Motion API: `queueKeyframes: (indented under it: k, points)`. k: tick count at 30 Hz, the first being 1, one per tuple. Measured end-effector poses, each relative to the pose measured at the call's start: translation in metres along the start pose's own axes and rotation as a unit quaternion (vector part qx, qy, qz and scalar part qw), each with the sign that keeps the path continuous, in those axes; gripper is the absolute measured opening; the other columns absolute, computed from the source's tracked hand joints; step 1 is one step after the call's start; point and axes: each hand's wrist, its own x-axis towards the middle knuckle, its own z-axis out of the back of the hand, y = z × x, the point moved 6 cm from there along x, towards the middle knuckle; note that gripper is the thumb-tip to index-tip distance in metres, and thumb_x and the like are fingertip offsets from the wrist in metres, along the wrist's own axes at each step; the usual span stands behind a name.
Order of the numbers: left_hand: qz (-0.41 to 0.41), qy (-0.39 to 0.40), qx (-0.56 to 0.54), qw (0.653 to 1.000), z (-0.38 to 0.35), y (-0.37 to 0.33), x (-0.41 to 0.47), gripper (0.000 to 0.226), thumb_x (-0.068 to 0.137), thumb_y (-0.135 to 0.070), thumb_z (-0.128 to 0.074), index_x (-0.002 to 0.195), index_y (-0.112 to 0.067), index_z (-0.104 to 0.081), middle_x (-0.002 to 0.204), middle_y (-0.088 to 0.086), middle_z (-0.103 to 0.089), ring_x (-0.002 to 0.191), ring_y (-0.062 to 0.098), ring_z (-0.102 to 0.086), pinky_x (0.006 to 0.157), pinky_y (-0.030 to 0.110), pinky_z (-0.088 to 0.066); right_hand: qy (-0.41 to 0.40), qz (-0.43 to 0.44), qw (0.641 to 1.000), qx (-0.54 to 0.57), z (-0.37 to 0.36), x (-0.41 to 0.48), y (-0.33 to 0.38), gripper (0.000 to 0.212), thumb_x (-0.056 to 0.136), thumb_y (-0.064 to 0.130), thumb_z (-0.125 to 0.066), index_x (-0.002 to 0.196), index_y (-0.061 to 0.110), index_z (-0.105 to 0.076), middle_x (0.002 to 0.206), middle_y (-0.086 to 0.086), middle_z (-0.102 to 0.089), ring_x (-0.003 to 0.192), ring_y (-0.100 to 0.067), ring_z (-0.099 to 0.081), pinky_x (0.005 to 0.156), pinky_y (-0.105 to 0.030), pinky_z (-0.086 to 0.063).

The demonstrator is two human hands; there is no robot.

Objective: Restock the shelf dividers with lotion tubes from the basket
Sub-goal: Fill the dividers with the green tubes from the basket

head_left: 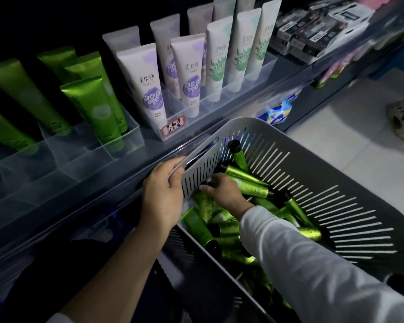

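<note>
1. The right sleeve [324, 264] is crossing the near corner of the basket [324, 190], and the right hand [224, 194] is reaching down inside, close to the basket's shelf-side wall.
2. The right hand's fingers are curling round a black-capped tube [207, 183] at its cap end. How firm the hold is cannot be told, as the knuckles are hiding the fingertips.
3. The left hand [163, 194] is gripping the basket's shelf-side rim, with the thumb lying over the top edge and the fingers hidden behind the wall.
4. The lotion tubes [245, 180] are lying jumbled across the basket floor, green and glossy, with caps pointing every way.
5. Judging by their look, they are going to be light, with soft squeezable bodies and slick foil skins, and the hard cap is giving the surest hold. A pinch at the shoulder just behind the cap should be keeping a tube from slipping or denting.
6. The clear dividers [79, 145] are sitting at the shelf's [103, 190] front edge. Green shelf tubes [96, 110] are standing cap-down and leaning back in the rear compartments, and the front ones are showing room.
7. A tube probably wants turning cap-down before it goes in. The flat crimped tail is too floppy to stand on.
8. Purple-printed tubes [147, 85] are filling the next divider along the shelf.
</note>
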Motion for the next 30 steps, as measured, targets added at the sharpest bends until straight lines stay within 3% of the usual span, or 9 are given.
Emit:
queueKeyframes:
  k: [3,7,10,13,19,23,26,28,30]
  points:
    - [-0.004,-0.009,-0.009,1.000,0.000,-0.001,0.000,0.029,0.096,-0.011,-0.048,0.122,-0.014,-0.060,0.107,-0.013,-0.054,0.095,-0.002,-0.051,0.068,-0.008,-0.033,0.003,-0.014,1.000,-0.003,-0.008,0.007,-0.003,0.046,0.081,0.030,-0.070,0.118,0.006,-0.059,0.117,-0.012,-0.064,0.108,-0.026,-0.060,0.089,-0.029,-0.045]
    - [-0.004,-0.012,-0.019,1.000,0.000,0.001,0.001,0.028,0.095,-0.010,-0.049,0.120,-0.014,-0.061,0.105,-0.012,-0.056,0.085,-0.014,-0.051,0.069,-0.006,-0.035,-0.003,-0.029,1.000,-0.010,-0.013,0.014,-0.009,0.037,0.081,0.027,-0.070,0.112,0.009,-0.063,0.112,-0.010,-0.066,0.103,-0.025,-0.062,0.088,-0.031,-0.048]
    - [-0.003,-0.017,-0.019,1.000,0.001,0.001,0.001,0.028,0.095,-0.010,-0.049,0.120,-0.014,-0.062,0.105,-0.013,-0.056,0.087,-0.008,-0.052,0.069,-0.007,-0.034,-0.003,-0.055,0.996,0.068,-0.015,0.012,-0.014,0.032,0.080,0.020,-0.071,0.107,0.006,-0.064,0.105,-0.012,-0.067,0.092,-0.023,-0.062,0.084,-0.033,-0.050]
    - [-0.003,-0.014,-0.017,1.000,0.001,0.001,0.000,0.028,0.096,-0.012,-0.048,0.120,-0.017,-0.061,0.106,-0.014,-0.055,0.095,-0.001,-0.051,0.068,-0.007,-0.035,-0.011,-0.079,0.985,0.150,-0.008,0.007,-0.019,0.028,0.078,0.015,-0.073,0.103,0.007,-0.065,0.100,-0.013,-0.067,0.094,-0.028,-0.064,0.084,-0.038,-0.054]
    - [0.006,0.000,-0.021,1.000,-0.001,0.000,0.001,0.029,0.096,-0.011,-0.047,0.121,-0.018,-0.060,0.109,-0.013,-0.055,0.099,0.000,-0.050,0.067,-0.006,-0.034,-0.043,-0.038,0.964,0.261,0.041,-0.022,0.008,0.020,0.080,0.007,-0.069,0.097,0.011,-0.059,0.084,0.002,-0.058,0.076,-0.016,-0.056,0.068,-0.028,-0.049]
    - [-0.011,0.003,0.007,1.000,0.001,-0.001,-0.002,0.029,0.096,-0.013,-0.046,0.122,-0.015,-0.059,0.121,0.001,-0.060,0.109,0.013,-0.054,0.087,0.019,-0.038,-0.068,-0.034,0.932,0.355,0.083,-0.050,0.025,0.010,0.085,0.006,-0.063,0.087,0.013,-0.057,0.079,0.000,-0.058,0.074,-0.014,-0.056,0.067,-0.027,-0.048]
    - [-0.052,-0.001,0.036,0.998,0.007,-0.011,-0.007,0.033,0.097,-0.021,-0.044,0.127,-0.012,-0.056,0.123,0.005,-0.060,0.114,0.020,-0.053,0.095,0.029,-0.039,-0.073,-0.047,0.901,0.424,0.109,-0.071,0.034,0.005,0.087,0.011,-0.060,0.085,0.014,-0.057,0.075,-0.002,-0.055,0.065,-0.011,-0.052,0.065,-0.027,-0.052]
    - [-0.076,-0.027,0.017,0.997,0.018,-0.023,-0.013,0.036,0.096,-0.026,-0.045,0.128,-0.011,-0.053,0.118,0.002,-0.061,0.110,0.012,-0.053,0.095,0.023,-0.038,-0.065,-0.051,0.874,0.480,0.118,-0.083,0.040,0.010,0.089,0.013,-0.058,0.079,0.014,-0.058,0.071,-0.004,-0.052,0.062,-0.011,-0.049,0.077,-0.034,-0.053]
    - [-0.072,-0.052,-0.057,0.994,0.030,-0.037,-0.023,0.039,0.094,-0.026,-0.048,0.129,-0.009,-0.050,0.108,-0.004,-0.061,0.094,-0.006,-0.054,0.084,0.005,-0.037,-0.057,-0.055,0.844,0.530,0.119,-0.094,0.048,0.014,0.090,0.013,-0.055,0.076,0.014,-0.056,0.064,-0.002,-0.047,0.060,-0.010,-0.046,0.080,-0.034,-0.053]
